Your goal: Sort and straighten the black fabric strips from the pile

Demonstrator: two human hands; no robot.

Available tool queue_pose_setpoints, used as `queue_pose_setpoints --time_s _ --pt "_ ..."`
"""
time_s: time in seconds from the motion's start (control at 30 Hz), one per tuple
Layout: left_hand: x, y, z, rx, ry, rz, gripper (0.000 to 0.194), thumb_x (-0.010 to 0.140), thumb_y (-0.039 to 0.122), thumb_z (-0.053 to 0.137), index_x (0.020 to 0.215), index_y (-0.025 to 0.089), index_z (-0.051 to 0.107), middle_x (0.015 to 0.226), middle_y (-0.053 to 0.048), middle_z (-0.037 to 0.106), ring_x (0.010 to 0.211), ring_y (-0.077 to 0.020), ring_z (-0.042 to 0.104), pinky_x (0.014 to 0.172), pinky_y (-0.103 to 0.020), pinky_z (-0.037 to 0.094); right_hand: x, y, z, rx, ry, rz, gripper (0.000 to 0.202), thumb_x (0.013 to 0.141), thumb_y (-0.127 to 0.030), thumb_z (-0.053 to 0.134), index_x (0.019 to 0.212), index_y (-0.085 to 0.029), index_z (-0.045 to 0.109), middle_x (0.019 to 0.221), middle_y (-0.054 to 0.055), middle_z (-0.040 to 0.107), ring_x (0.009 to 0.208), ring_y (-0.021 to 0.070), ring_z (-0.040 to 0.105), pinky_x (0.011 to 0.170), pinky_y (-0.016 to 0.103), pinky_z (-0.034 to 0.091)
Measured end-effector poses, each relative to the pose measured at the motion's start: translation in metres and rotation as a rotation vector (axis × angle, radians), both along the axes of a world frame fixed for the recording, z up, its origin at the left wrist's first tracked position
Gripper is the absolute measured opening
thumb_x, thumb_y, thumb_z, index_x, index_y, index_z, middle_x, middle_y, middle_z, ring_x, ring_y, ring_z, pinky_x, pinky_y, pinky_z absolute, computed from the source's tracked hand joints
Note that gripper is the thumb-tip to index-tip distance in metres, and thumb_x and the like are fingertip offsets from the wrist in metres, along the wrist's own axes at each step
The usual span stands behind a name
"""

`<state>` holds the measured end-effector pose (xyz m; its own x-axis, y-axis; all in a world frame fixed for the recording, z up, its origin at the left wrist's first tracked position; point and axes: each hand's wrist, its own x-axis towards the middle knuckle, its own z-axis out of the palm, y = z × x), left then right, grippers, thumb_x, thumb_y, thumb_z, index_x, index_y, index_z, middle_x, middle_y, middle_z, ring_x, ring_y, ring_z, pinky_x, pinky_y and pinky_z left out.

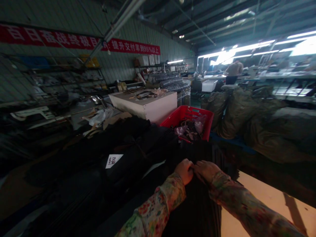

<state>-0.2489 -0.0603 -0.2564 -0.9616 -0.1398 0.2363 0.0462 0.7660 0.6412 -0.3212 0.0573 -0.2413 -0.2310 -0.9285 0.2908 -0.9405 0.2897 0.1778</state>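
Both hands work at the upper part of a black fabric stack (197,200), located at the lower centre of the view. The left hand (184,170) has its fingers drawn in narrow, with thumb and fingertips pinching the black fabric. The right hand (206,170) is curled palm down, its fingers bent over the same fabric and gripping it. The fingertips of the two hands are just beside each other. The number of layers held cannot be determined in the dark area.

Right side: the stack's right edge borders a tan board (261,200). The board's far edge slopes down toward the right, and a dark band crosses its surface. The right forearm passes above the board's left part, with lateral room on its outer side.

Left side: a dark fabric pile (138,141) adjoins the stack, leaving little level room. A white paper label (114,161) with handwriting lies on this pile.

Far side: a red plastic basket (208,123) stands just beyond the stack; its raised rim limits forward reach. Bagged parts lie inside. A white cabinet (160,108) is near the basket's left rim. Large sacks (234,112) stand to the basket's right.
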Motion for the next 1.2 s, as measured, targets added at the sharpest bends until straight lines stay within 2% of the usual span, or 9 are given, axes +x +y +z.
queue_pose_setpoints --time_s 0.17,0.23,0.33,0.43,0.63,0.8,0.9,1.0,1.2 --pt "0.005 -0.04 0.0 -0.051 -0.038 0.253 0.016 0.066 0.009 0.041 0.067 0.016 0.055 0.078 -0.002 0.048 0.075 -0.0129 0.048 0.071 -0.024 0.04 0.023 0.021 -0.044 0.083 -0.071 0.078 0.019 0.064 -0.008 0.047 0.055 -0.02 0.059 0.052 0.001 0.059 0.05 0.0151 0.056 0.046 0.025 0.037" --pt "0.017 -0.069 0.002 -0.061 -0.056 0.388 0.021 0.066 0.005 0.036 0.065 0.014 0.055 0.077 -0.004 0.047 0.076 -0.0144 0.048 0.074 -0.028 0.04 0.035 0.035 -0.069 -0.017 -0.125 0.17 0.027 0.068 -0.006 0.039 0.057 -0.022 0.058 0.053 0.0 0.061 0.049 0.0127 0.056 0.046 0.022 0.04" --pt "0.039 -0.088 0.005 -0.074 -0.037 0.355 0.02 0.069 0.008 0.04 0.074 0.017 0.057 0.083 -0.001 0.049 0.079 -0.0113 0.048 0.077 -0.023 0.039 0.042 0.047 -0.088 -0.193 -0.132 0.132 0.032 0.076 -0.012 0.031 0.063 -0.022 0.058 0.06 0.002 0.063 0.051 0.0131 0.058 0.05 0.022 0.044" --pt "0.045 -0.074 0.006 -0.058 0.021 0.246 0.019 0.076 0.019 0.041 0.089 0.021 0.056 0.087 0.001 0.052 0.083 -0.0091 0.049 0.078 -0.019 0.038 0.042 0.046 -0.082 -0.184 -0.147 0.135 0.029 0.078 -0.02 0.032 0.064 -0.021 0.057 0.061 0.003 0.063 0.051 0.0129 0.057 0.049 0.022 0.043" --pt "0.017 -0.026 0.016 -0.02 0.026 0.176 0.025 0.079 0.03 0.038 0.076 0.015 0.058 0.075 -0.003 0.054 0.073 -0.0122 0.051 0.069 -0.023 0.041 0.053 0.04 -0.054 -0.227 -0.158 0.074 0.03 0.078 -0.019 0.032 0.057 -0.019 0.053 0.054 0.002 0.058 0.049 0.0114 0.054 0.049 0.021 0.039" --pt "0.005 0.003 0.021 -0.163 -0.143 -0.118 0.034 0.066 0.05 0.051 0.071 0.017 0.059 0.069 -0.002 0.053 0.064 -0.013 0.05 0.058 -0.023 0.04 0.057 0.042 -0.061 -0.276 -0.161 0.039 0.026 0.078 -0.018 0.035 0.061 -0.018 0.055 0.057 0.002 0.058 0.052 0.0113 0.054 0.053 0.021 0.038" --pt "0.011 0.015 0.017 -0.348 -0.215 -0.232 0.028 0.064 0.046 0.056 0.067 0.018 0.059 0.073 -0.003 0.053 0.071 -0.0164 0.05 0.061 -0.026 0.039 0.052 0.044 -0.07 -0.277 -0.175 0.029 0.024 0.077 -0.016 0.036 0.065 -0.017 0.057 0.06 0.003 0.059 0.056 0.0125 0.055 0.055 0.022 0.039" --pt "0.017 0.021 0.013 -0.422 -0.164 -0.203 0.014 0.071 0.031 0.051 0.068 0.018 0.056 0.077 -0.004 0.053 0.076 -0.0169 0.048 0.063 -0.026 0.039 0.049 0.044 -0.072 -0.242 -0.159 0.052 0.022 0.076 -0.014 0.038 0.066 -0.018 0.056 0.061 0.003 0.06 0.056 0.0122 0.056 0.053 0.022 0.038" --pt "0.009 0.008 0.007 -0.378 -0.118 0.132 0.015 0.078 0.017 0.033 0.079 0.015 0.048 0.083 -0.007 0.048 0.077 -0.0165 0.047 0.067 -0.028 0.038 0.054 0.039 -0.06 -0.187 -0.056 0.04 0.027 0.077 -0.016 0.038 0.054 -0.019 0.052 0.05 -0.001 0.056 0.046 0.0115 0.053 0.046 0.023 0.033"
